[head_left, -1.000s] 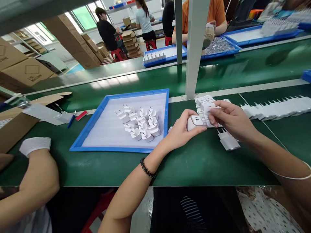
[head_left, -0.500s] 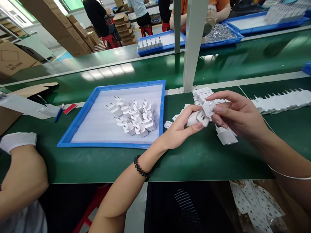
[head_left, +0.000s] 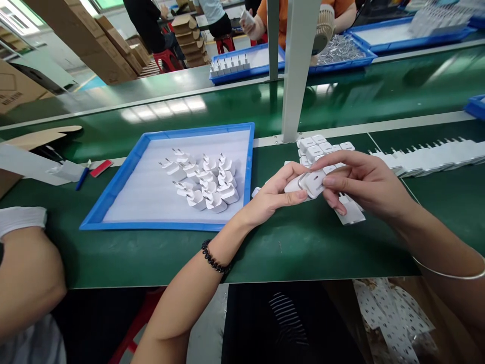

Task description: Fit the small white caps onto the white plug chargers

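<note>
My left hand [head_left: 270, 198] is closed around a white plug charger [head_left: 292, 184], its port end turned toward my right hand. Between the thumb and fingertips of my right hand [head_left: 366, 179] is a small white end cover [head_left: 313, 184] with a dark slot. The cover lies against the charger's port end; whether it is seated cannot be seen. Behind the hands sits a cluster of similar white covers [head_left: 316, 149], partly hidden by the fingers. Another white charger [head_left: 352, 211] lies on the green bench just below my right hand.
On the left, a blue-rimmed tray [head_left: 170, 130] holds several white plug chargers [head_left: 206, 177]. A row of chargers [head_left: 435, 157] runs along the right. A white post [head_left: 295, 71] rises behind the hands. A person's arm [head_left: 28, 263] rests at the left, near a blue pen [head_left: 82, 178].
My right hand has moved the cover left and down onto the charger's end, covering the ports seen before. Across the bench, a person's hand has come up holding a white object.
</note>
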The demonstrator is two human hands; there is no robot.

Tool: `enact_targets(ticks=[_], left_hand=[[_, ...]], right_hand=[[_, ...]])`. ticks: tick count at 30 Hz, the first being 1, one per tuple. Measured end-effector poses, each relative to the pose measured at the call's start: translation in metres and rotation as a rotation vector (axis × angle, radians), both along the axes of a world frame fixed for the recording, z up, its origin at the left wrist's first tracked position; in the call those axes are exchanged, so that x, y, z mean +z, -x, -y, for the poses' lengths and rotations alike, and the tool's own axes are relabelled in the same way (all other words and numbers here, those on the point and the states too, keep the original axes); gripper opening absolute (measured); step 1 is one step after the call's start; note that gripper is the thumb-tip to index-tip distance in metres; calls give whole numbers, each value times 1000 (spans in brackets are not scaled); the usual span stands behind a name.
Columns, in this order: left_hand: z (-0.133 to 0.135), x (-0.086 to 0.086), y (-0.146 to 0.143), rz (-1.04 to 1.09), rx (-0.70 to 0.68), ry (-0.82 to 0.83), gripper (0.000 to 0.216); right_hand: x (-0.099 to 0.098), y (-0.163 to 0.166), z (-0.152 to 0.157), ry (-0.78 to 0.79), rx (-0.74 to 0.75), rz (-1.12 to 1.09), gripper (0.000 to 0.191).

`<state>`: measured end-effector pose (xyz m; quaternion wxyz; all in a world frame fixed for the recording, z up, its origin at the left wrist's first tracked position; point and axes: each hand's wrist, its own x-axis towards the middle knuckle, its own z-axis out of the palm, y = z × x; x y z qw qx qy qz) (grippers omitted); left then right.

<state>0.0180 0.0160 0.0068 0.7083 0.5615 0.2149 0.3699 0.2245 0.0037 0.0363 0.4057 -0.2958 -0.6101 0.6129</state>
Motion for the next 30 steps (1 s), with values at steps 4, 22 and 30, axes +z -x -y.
enact_targets(ticks=[4,22,30], left_hand=[[0,1,0,-23,-1,2,38],[3,4,-1,-70,12,-17,40],[3,3,-1,-70,4,-27,39]], right_hand=[[1,-2,-1,20,31,-16,16],[0,-3,-2,-11,38,32,14],[-1,-4,-2,16,66,-22,12]])
